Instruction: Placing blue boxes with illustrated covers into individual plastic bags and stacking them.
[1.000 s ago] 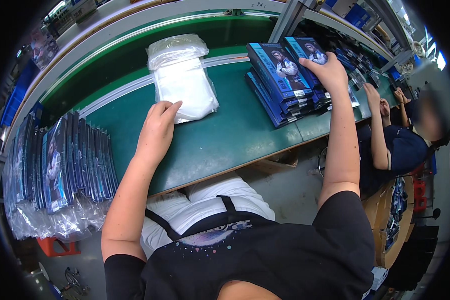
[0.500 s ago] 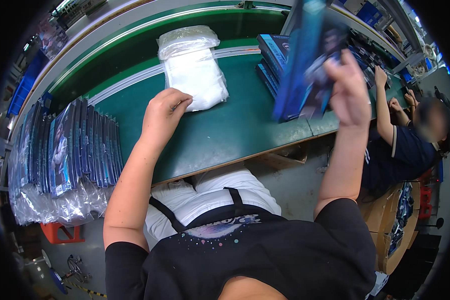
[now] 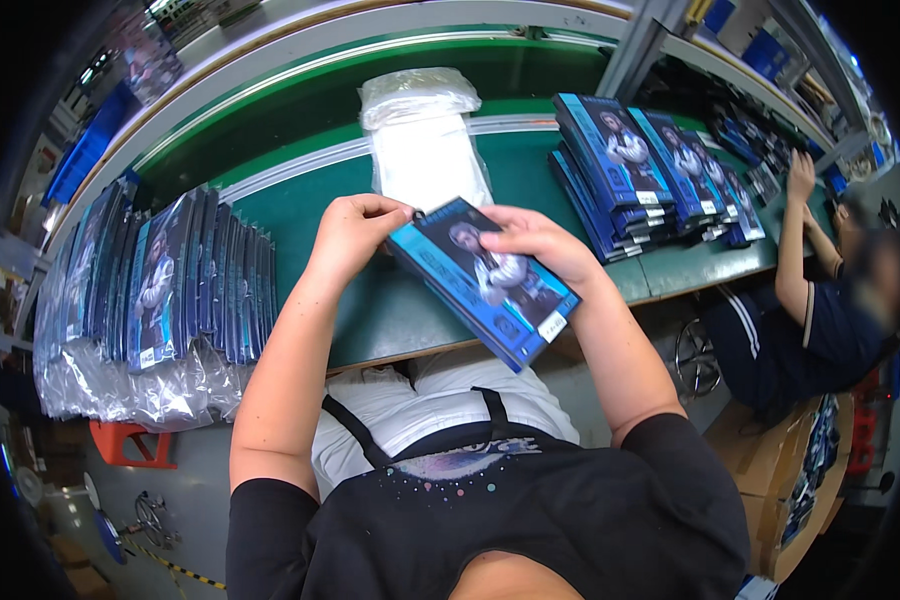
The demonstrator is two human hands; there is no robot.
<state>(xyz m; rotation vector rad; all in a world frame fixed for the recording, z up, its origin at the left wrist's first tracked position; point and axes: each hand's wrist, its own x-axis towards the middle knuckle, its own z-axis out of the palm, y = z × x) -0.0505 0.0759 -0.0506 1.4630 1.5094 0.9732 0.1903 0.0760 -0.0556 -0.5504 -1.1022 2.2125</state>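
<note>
My right hand (image 3: 545, 245) grips a flat blue and black printed box (image 3: 495, 285) by its far right side, thumb over the printed person. Tilted, the box hangs over the bench's front edge. My left hand (image 3: 358, 235) is closed in a pinch at the box's upper left corner, beside a small dark tab. What its fingertips hold, if anything, I cannot make out. Just beyond lies a stack of clear plastic bags (image 3: 425, 165), folded over at the far end and partly hidden by the box and my right hand.
Several stacks of similar boxes (image 3: 615, 160) stand on the green bench (image 3: 370, 320) to the right. On the left, bagged boxes (image 3: 170, 280) stand in a row above a red stool (image 3: 130, 445). A co-worker (image 3: 810, 310) works farther right, near a large cardboard carton (image 3: 770, 470).
My right hand has brought the box from the right-hand stacks leftward and nearer to me. My left hand, still pinched, has shifted slightly right and now meets the box's corner.
</note>
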